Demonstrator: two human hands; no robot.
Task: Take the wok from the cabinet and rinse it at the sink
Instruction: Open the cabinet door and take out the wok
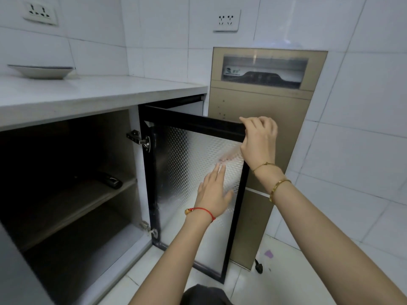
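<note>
Pinching the open cabinet door [193, 172] rim, right hand [258, 139] in narrow grip (left hand [212, 194] flat, wide).

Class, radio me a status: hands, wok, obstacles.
Right hand gripping open cabinet door top; left hand flat on its glass. Dark handle on shelf, wok unconfirmed. Nothing blocking.

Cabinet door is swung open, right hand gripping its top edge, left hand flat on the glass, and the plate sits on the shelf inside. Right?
Not quite. The head view shows the plate on the countertop, not inside. The cabinet door is open, right hand on its top edge, left hand flat on the glass.
</note>
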